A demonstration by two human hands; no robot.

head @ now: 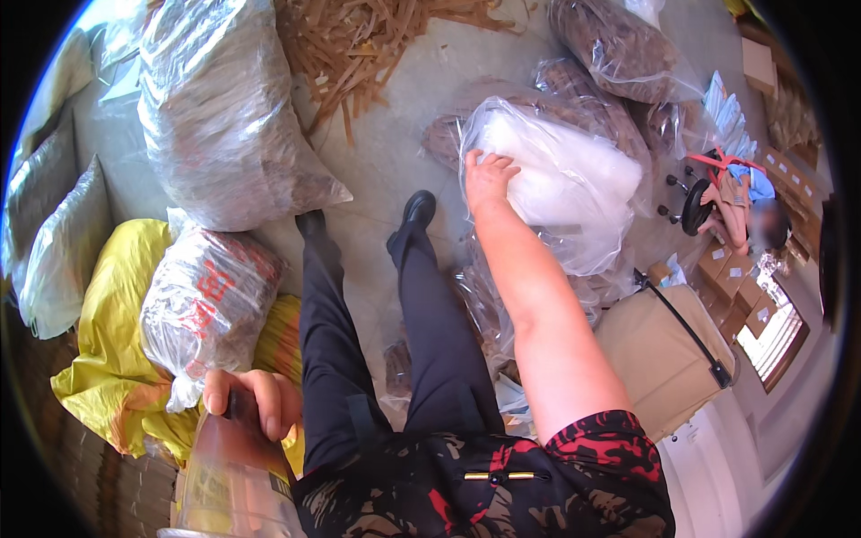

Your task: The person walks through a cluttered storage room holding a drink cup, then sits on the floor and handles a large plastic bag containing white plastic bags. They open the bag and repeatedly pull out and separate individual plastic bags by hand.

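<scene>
My right hand reaches out to a clear plastic bag of white material and touches its left part. The fingers are bent and a little apart; whether they grip the film cannot be told. At the lower left, my left hand is closed on the dark upper end of a see-through plastic container, which runs out of the picture at the bottom. Under and behind the white bag lie clear bags of brown material.
Large filled sacks and a yellow woven sack lie left. Brown strips are heaped on the floor ahead. To the right stand a beige fabric-covered item and cardboard boxes. Another person sits near a black wheel.
</scene>
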